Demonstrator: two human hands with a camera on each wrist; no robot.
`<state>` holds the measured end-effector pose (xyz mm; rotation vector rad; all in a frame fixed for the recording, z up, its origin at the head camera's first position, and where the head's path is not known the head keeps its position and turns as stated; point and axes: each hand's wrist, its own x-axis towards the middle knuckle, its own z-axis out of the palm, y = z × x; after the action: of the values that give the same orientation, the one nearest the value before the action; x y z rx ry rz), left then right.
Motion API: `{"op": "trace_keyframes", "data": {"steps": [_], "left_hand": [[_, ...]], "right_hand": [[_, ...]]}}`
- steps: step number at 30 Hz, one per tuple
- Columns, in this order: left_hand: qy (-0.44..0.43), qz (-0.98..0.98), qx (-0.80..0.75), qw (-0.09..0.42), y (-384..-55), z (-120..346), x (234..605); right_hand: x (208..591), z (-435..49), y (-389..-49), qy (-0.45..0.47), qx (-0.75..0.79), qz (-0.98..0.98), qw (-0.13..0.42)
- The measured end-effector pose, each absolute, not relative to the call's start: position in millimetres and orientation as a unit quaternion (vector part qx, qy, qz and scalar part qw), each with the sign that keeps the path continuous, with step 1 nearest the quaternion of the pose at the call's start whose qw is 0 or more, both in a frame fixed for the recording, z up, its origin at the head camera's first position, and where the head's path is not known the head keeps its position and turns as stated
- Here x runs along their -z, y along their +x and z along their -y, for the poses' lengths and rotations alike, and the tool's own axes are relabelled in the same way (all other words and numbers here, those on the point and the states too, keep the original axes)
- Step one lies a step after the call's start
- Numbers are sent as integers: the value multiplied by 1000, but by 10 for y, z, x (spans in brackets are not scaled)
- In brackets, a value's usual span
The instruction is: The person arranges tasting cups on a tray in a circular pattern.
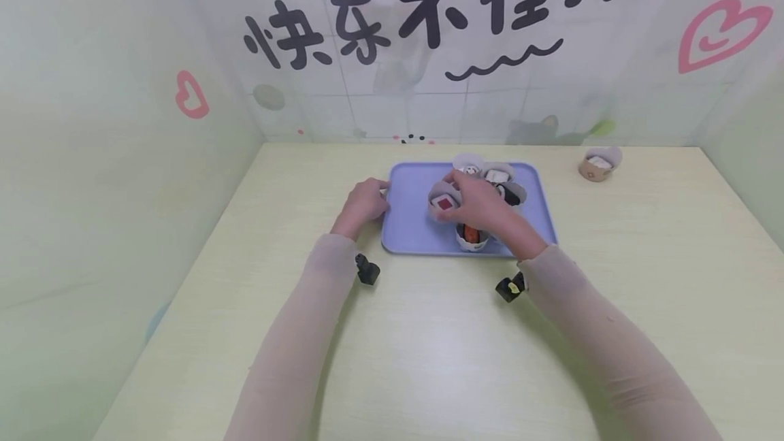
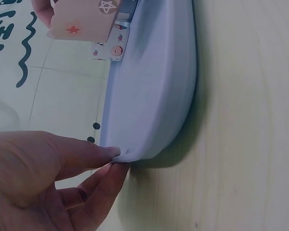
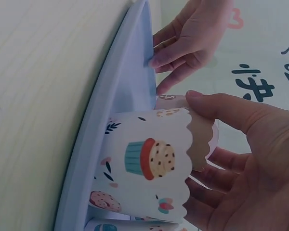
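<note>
My left hand (image 1: 365, 201) is at the left rim of a pale blue tray (image 1: 407, 226). In the left wrist view its thumb lies over the rim and its fingers below, pinching the tray's corner. My right hand (image 1: 482, 204) grips a paper baking cup (image 1: 444, 203) over the tray's middle; a white piece with a red square shows inside. A white cup with a cupcake print (image 3: 147, 166) stands nearer me on the tray, holding something orange (image 1: 471, 233). Behind my right hand are more cups, one with a white piece (image 1: 497, 175) and one with something black (image 1: 510, 194).
A brown paper cup (image 1: 596, 167) with white contents stands apart at the back right of the table (image 1: 441, 346). The back wall (image 1: 380, 111) carries black lettering and borders the table's far edge. A dark wrist camera (image 1: 367, 269) hangs at the left sleeve.
</note>
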<state>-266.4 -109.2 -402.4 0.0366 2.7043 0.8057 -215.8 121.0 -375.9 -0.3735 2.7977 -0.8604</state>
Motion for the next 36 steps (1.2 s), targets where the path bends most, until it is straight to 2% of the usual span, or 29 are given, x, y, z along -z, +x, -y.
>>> {"op": "trace_keyframes", "data": {"steps": [24,36], "left_hand": [[1,-943,-283,172,-2691,1060,3995],[7,-945,-283,163,-2663,1086,4009]], "right_hand": [[3828,-1201,-2156,-125,232,-957,123],[3737,-1268,-2104,-134,280,-943,121]]}}
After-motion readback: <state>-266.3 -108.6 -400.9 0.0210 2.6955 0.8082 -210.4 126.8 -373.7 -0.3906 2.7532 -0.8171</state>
